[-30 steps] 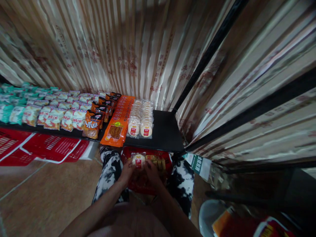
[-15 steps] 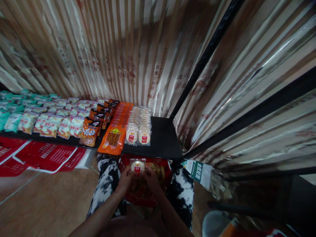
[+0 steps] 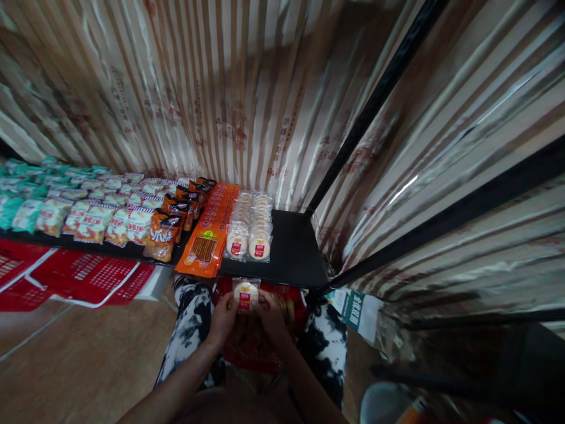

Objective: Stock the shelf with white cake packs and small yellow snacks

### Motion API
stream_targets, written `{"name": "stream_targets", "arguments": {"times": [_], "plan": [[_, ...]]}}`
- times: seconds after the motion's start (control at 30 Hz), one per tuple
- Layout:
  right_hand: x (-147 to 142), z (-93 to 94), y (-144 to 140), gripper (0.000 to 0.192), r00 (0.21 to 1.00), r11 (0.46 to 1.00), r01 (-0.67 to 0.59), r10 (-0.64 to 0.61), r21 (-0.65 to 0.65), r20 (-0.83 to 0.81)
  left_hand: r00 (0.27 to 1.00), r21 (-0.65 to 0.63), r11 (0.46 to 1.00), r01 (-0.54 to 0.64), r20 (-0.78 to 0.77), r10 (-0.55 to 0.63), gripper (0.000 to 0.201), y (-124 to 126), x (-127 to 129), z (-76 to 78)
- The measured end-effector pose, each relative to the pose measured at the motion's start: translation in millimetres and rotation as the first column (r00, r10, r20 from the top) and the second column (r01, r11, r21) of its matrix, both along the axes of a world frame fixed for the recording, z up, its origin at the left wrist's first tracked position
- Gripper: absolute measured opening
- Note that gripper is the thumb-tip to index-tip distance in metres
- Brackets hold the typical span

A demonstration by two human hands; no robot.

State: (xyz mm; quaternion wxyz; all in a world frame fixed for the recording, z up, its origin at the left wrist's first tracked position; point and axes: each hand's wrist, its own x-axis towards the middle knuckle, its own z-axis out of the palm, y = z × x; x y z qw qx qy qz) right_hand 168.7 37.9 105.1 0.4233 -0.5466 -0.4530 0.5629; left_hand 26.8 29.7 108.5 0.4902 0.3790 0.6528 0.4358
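Between my two hands is a round pale cracker in a clear wrapper with a red label (image 3: pixel 245 295). My left hand (image 3: pixel 224 318) pinches its left edge, and my right hand (image 3: pixel 270 315) pinches its right edge. Under the hands, between my knees, lies a large red bag (image 3: pixel 251 353) with more round crackers showing inside. Just beyond the hands, on a black shelf (image 3: pixel 293 250), stand two rows of the same wrapped crackers (image 3: pixel 259 246). Left of those rows lie flat orange snack packets (image 3: pixel 203 248).
Orange-and-black packets (image 3: pixel 161 235), white packets (image 3: pixel 95 222) and green packets (image 3: pixel 26 215) fill the shelf's left side. Black metal bars (image 3: pixel 371 118) slant up at the right before a striped curtain (image 3: pixel 247 88). A red printed bag (image 3: pixel 88 277) hangs below the shelf.
Both hands have raised the wrapped cracker slightly toward the shelf edge, and more of its face shows. The camera view has shifted a little.
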Motion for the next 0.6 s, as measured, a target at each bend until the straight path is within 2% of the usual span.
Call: {"name": "stream_targets", "arguments": {"times": [0.13,0.3,0.6], "plan": [[-2,2.3,3,0.031,1.0,1.0,0.01,-0.009,0.024,-0.012,0.999,0.005,1.0,0.01,-0.046,-0.01,0.032,2,-1,4.9],[-3,1.2,7,0.034,0.998,1.0,0.015,-0.015,0.012,-0.069,0.991,0.041,0.999,0.02,-0.134,-0.014,0.033,5,-1,-1.1],[-6,12.0,14,0.032,0.995,0.997,0.052,-0.047,0.062,-0.088,0.997,0.067,0.998,0.017,-0.082,-0.012,0.031,12,2,14.1]]}}
